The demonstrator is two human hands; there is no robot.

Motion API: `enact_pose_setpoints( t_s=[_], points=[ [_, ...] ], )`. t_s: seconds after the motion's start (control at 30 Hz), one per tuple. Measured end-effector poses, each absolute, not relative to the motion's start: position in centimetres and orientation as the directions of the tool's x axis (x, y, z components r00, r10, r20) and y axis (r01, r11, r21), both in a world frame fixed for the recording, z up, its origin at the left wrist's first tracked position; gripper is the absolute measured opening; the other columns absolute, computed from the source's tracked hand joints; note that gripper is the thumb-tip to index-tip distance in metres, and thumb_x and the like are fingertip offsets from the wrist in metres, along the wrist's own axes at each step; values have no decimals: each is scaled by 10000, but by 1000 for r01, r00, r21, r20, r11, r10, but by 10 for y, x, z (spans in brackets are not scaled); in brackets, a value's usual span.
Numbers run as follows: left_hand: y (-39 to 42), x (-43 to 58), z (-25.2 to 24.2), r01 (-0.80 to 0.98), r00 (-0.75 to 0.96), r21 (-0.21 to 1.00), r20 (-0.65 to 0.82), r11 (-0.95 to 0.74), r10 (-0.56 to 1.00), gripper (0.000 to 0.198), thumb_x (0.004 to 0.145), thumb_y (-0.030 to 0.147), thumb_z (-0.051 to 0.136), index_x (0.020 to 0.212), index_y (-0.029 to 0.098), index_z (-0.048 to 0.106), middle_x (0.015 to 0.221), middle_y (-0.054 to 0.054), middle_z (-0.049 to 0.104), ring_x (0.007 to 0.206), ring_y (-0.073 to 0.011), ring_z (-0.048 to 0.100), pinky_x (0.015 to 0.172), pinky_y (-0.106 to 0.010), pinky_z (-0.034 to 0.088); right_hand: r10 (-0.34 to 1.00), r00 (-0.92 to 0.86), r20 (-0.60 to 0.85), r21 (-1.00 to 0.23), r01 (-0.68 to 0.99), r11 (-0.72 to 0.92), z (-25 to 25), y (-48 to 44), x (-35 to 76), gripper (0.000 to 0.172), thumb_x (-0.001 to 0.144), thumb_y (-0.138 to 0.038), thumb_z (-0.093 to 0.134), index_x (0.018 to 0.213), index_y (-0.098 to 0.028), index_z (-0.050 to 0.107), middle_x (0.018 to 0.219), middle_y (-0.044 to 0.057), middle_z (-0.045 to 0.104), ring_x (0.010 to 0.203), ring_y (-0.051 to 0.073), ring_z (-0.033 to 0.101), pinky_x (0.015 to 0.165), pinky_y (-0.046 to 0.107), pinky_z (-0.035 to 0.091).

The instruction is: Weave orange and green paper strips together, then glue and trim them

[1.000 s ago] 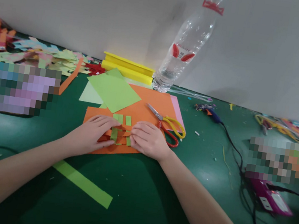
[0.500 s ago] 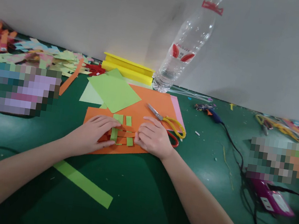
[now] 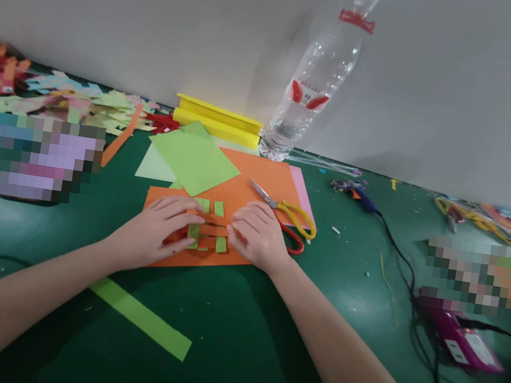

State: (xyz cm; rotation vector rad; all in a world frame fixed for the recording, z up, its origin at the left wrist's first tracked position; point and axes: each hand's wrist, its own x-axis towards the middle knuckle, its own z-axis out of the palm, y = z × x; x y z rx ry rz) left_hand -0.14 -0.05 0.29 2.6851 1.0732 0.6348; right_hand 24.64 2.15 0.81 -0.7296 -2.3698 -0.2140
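A small weave of orange and green paper strips (image 3: 215, 231) lies on an orange paper sheet (image 3: 172, 262) in front of me. At its left end rests my left hand (image 3: 154, 227), open, with thumb and fingers apart across the strips. My right hand (image 3: 259, 233) is closed at the right end, its curled fingertips pinching an orange strip (image 3: 218, 220); the fingers partly hide the grip. Green upright strips cross the orange ones. Just beyond my right hand lie scissors (image 3: 297, 216) with yellow and red handles.
Green paper (image 3: 195, 160) and more sheets lie behind. A loose green strip (image 3: 145, 318) is nearer me. A water bottle (image 3: 310, 84) stands by the wall beside folded yellow paper (image 3: 217, 128). Paper scraps lie left; a corded glue gun (image 3: 363, 196) and a magenta device (image 3: 463, 341) lie right.
My right hand has shifted slightly left and its fingers have moved over the orange strips. More of the right green strip shows over the weave. The left hand stays nearly in place.
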Motion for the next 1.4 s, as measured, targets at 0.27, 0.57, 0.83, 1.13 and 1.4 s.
enact_pose_setpoints(
  t_s=[0.27,0.57,0.83,1.13,1.4],
  points=[
    [-1,-9,8,608,663,187,415,-772,623,199,900,277,473,1013,261,636,953,-17,659,900,-197,579,869,-388,408,610,-570,551,-242,590,770,5,27,248,121,871,-251,502,936,-194,587,928,54,664,905,200,575,811,368,421],
    [-1,-6,6,539,735,176,378,-824,562,208,909,261,476,1079,234,593,1057,-37,644,1009,-196,557,911,-377,401,565,-615,549,-198,562,803,6,25,246,102,813,-194,489,718,-196,527,706,14,586,724,157,500,764,330,409],
    [-4,-3,6,539,749,170,353,-825,561,227,928,241,445,1120,219,564,1090,-41,631,1034,-189,543,926,-350,383,658,-533,531,-127,718,684,-1,28,247,379,843,-226,434,480,-193,328,450,-58,311,468,90,251,664,275,360],
    [-3,-3,3,530,769,210,288,-821,570,227,943,247,431,1120,209,569,1097,-29,643,1036,-179,549,960,-355,362,697,-521,493,-214,704,677,-3,29,247,453,874,-275,405,461,-187,242,426,-75,248,457,80,163,751,288,362],
    [-3,-2,2,525,778,148,316,-838,543,250,939,226,435,1163,198,541,1112,-34,645,1039,-182,555,965,-367,355,625,-548,556,-341,535,773,7,23,246,424,889,-284,435,477,-187,404,459,-70,350,471,80,269,800,306,368]
  ],
)
